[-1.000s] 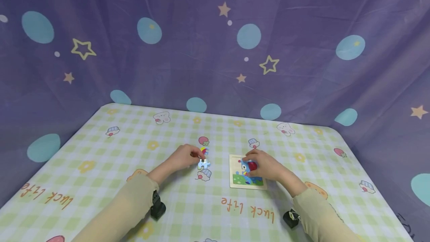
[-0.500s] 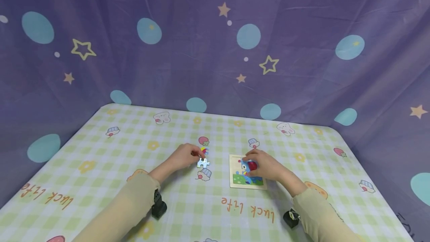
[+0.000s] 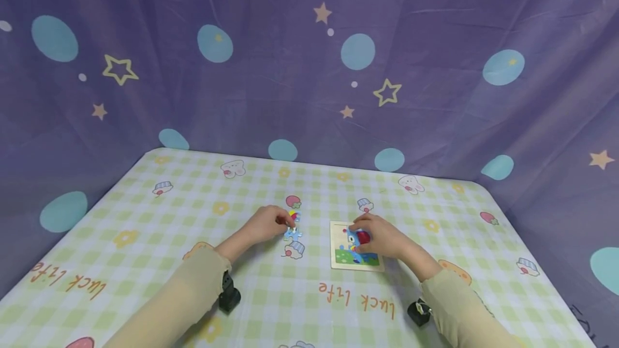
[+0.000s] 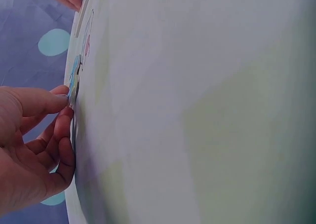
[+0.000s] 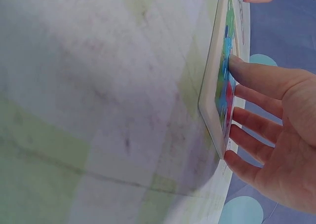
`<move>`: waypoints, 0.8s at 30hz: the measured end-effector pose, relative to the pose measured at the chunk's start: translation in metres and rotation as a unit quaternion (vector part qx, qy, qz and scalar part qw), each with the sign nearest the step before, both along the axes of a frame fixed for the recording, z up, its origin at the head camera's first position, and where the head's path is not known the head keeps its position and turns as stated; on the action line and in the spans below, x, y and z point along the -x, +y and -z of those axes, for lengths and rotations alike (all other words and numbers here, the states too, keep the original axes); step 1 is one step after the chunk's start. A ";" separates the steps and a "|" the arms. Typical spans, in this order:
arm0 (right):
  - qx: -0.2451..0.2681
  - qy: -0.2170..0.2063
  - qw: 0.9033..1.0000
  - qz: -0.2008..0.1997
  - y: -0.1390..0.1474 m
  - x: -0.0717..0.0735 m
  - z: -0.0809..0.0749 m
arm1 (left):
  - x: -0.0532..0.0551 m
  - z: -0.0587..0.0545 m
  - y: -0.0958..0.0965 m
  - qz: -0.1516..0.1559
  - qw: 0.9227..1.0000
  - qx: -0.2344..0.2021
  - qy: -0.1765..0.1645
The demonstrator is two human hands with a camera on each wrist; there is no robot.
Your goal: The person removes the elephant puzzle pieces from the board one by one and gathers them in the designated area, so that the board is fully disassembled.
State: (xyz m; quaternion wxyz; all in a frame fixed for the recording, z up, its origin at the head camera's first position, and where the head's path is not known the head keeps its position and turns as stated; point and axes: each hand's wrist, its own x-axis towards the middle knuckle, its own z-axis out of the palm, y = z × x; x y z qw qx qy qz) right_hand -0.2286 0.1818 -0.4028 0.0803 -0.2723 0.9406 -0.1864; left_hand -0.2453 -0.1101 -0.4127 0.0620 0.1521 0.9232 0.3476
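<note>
My left hand [image 3: 272, 224] pinches a light-blue jigsaw puzzle piece [image 3: 293, 234] between thumb and fingertips, close over the tablecloth. In the left wrist view, this piece [image 4: 75, 78] shows edge-on at the thumb tip. Just beyond those fingertips lies a second puzzle piece [image 3: 294, 215] in red, yellow and blue. My right hand [image 3: 384, 238] rests on a square wooden puzzle board [image 3: 340, 268] with a blue and red picture on green. Seen from the right wrist, the thumb touches the picture [image 5: 226, 81] and nearly straight fingers reach the board's edge. The hand covers the picture's right part.
A checked tablecloth [image 3: 203, 299] with printed cakes, flowers and lettering covers the table. Behind it hangs a purple curtain [image 3: 290, 95] with stars and blue dots. Black wrist cameras [image 3: 229, 295] sit at both cuffs.
The puzzle piece in my left hand has tilted slightly, its bright glare fading, and its near edge shifts a little. My right hand and the board stay put.
</note>
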 end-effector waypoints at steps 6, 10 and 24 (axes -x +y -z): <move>0.000 -0.002 1.000 0.005 0.000 0.000 0.000 | 0.000 -0.002 0.001 0.001 1.000 -0.002 0.001; 0.004 -0.001 1.000 0.004 0.000 0.000 0.000 | -0.001 -0.003 0.001 -0.007 1.000 -0.004 0.002; 0.017 0.000 1.000 -0.007 0.003 -0.001 0.000 | -0.004 -0.014 0.019 0.001 1.000 -0.019 0.010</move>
